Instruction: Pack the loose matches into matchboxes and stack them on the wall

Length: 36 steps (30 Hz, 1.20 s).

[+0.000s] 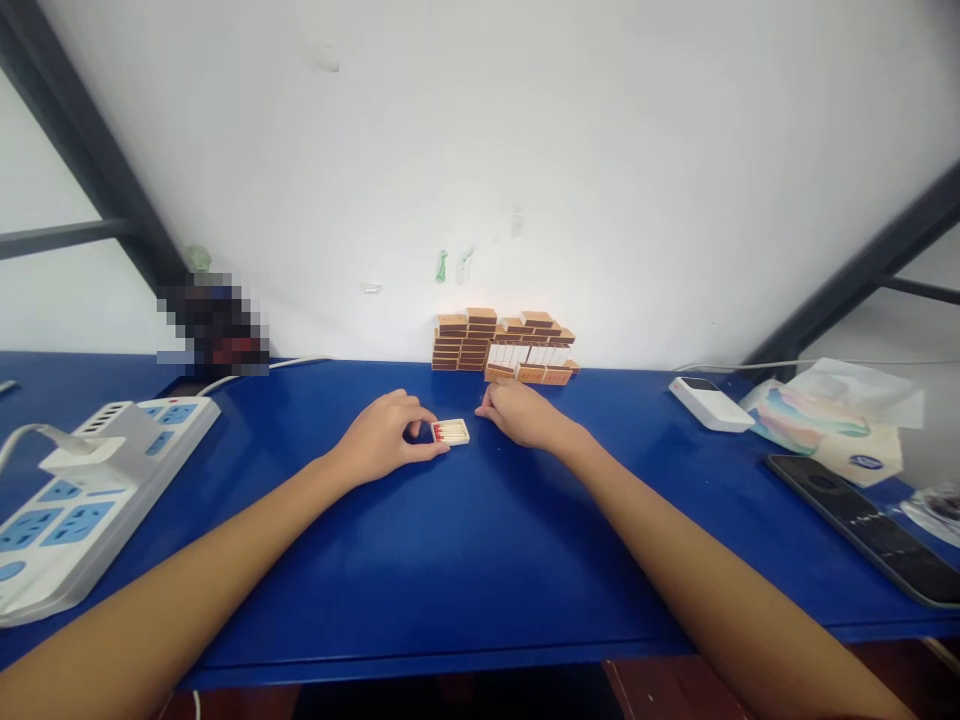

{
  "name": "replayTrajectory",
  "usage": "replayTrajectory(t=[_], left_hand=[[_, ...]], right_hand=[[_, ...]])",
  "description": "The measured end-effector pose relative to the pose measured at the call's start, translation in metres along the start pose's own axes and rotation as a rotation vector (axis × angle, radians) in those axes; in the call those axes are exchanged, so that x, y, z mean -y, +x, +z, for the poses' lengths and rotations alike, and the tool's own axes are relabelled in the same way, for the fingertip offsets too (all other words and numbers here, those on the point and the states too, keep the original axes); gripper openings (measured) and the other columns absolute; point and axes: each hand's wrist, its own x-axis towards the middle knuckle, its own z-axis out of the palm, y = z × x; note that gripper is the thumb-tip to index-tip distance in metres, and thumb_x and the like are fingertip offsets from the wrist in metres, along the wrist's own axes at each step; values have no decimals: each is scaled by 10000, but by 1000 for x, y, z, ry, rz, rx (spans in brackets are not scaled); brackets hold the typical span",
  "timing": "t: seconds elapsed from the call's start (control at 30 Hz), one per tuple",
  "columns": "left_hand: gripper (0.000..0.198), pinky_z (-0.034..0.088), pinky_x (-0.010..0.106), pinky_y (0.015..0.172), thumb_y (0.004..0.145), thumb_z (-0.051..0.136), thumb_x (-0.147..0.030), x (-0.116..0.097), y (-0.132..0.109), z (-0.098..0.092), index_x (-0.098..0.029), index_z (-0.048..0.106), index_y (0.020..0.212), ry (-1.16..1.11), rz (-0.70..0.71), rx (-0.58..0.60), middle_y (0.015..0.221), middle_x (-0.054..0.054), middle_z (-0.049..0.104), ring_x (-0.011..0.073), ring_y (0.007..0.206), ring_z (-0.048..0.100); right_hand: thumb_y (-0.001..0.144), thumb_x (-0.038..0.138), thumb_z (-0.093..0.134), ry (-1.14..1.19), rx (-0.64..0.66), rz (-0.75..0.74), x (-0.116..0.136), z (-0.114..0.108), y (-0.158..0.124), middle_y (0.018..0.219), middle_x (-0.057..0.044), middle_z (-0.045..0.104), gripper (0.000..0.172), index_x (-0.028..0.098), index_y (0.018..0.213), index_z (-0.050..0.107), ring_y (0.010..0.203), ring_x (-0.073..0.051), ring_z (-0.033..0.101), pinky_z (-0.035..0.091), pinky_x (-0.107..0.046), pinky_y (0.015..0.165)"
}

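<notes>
Between the thumb and fingers of my left hand (390, 435) is a small white matchbox tray (459, 436). Several red-tipped matches lie in it, their heads toward my left hand. My right hand (517, 412) is closed, knuckles up, a short way right of the tray and apart from it. Whatever its fingers pinch, if anything, is hidden or too small to make out. Just behind that hand, stacked matchboxes (471, 345) stand against the wall, some lying flat with dark striking sides showing, some with white ends facing me. My right hand partly covers the lowest front boxes.
A white power strip (187, 425) with a plugged-in charger lies at the left of the blue table (450, 580). On the right are a white device with a small screen (711, 404), a tissue pack (817, 415) and a black phone (862, 525). Cables run along the wall (600, 180).
</notes>
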Motion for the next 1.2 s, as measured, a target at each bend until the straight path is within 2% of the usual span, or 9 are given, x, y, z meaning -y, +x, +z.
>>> replayTrajectory(t=[0.17,0.37,0.47,0.6,0.7,0.8,0.97,1.2], left_hand=[[332,400,320,688,852,777,-537,3,0,1,-233,782,984,6,4,-11,748,11,616,195,776,525],[340,403,323,694,847,787,-528,0,-2,1,-222,786,996,11,-27,-15,739,10,609,194,779,521],[340,404,324,697,854,778,-534,-1,-2,1,-219,785,981,13,-28,-14,734,12,606,195,784,518],[331,404,321,688,848,785,-524,1,-2,1,-225,784,988,-7,-28,-30,733,10,608,196,780,523],[330,402,320,680,846,785,-528,2,-3,2,-229,786,987,-16,-22,-31,725,9,606,196,766,524],[326,398,318,675,844,788,-520,2,-3,2,-226,787,985,-18,-22,-36,723,8,606,194,759,524],[319,401,321,697,854,788,-494,0,-1,2,-211,782,1002,0,-16,-79,724,5,605,190,756,515],[301,410,314,700,851,804,-461,-3,-2,4,-218,786,1028,-28,4,-122,728,-1,616,177,747,522]], right_hand=[[1016,228,612,49,-78,-55,0,-2,-4,984,-145,711,160,151,883,653,966,-266,634,455,-367,875],[1020,203,575,247,-262,-101,2,3,-7,937,-79,687,109,192,914,597,934,-235,605,466,-350,825],[1015,187,563,267,-282,-104,-1,11,-7,1004,-102,691,54,175,1031,614,976,-237,617,489,-368,865],[1019,190,542,234,-247,-107,-8,11,-7,1179,-172,690,250,137,1255,604,1116,-273,623,492,-436,978],[1037,192,482,240,-243,-159,-8,2,-9,1151,-151,710,217,165,1125,679,1118,-274,618,474,-448,1014],[1038,232,478,364,-273,-154,0,-4,-13,1023,-103,724,219,194,972,684,1001,-243,635,491,-409,945],[1007,361,544,743,-270,-6,17,-2,-15,877,-54,716,213,187,970,660,789,-192,642,501,-328,742],[906,496,695,1065,-336,42,34,9,-15,908,-78,772,319,180,927,724,845,-215,699,524,-343,769]])
